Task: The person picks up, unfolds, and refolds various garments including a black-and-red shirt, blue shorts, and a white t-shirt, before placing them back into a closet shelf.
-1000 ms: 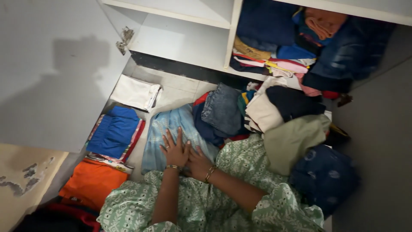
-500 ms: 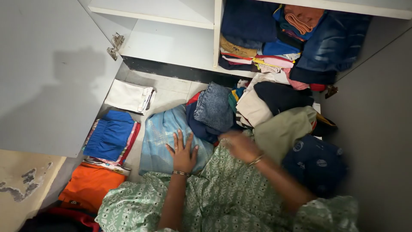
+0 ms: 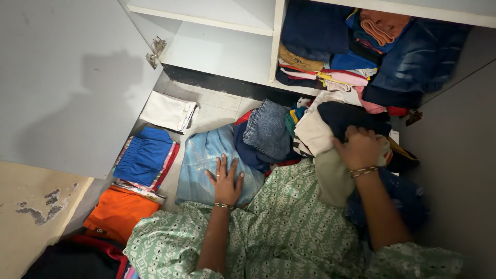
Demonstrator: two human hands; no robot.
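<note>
At twelve to two o'clock in the head view, an open white cupboard (image 3: pixel 222 51) has a bare left compartment and a right compartment packed with folded clothes (image 3: pixel 356 57), among them dark blue jeans and an orange piece on top. Its grey door (image 3: pixel 67 88) swings out at nine to ten o'clock. On the floor below, a loose heap of clothes (image 3: pixel 310 129) lies between the cupboard and the person's green patterned lap. At nine o'clock sit a folded white cloth (image 3: pixel 168 110), a blue folded garment (image 3: pixel 144 155) and an orange one (image 3: pixel 119 212). The left hand (image 3: pixel 226 181) lies flat, fingers spread, on a light blue garment (image 3: pixel 201 160) at centre, whose long axis runs roughly six to twelve. The right hand (image 3: pixel 360 149), at three o'clock, has its fingers curled, gripping an olive-beige garment (image 3: pixel 333 178) in the heap.
</note>
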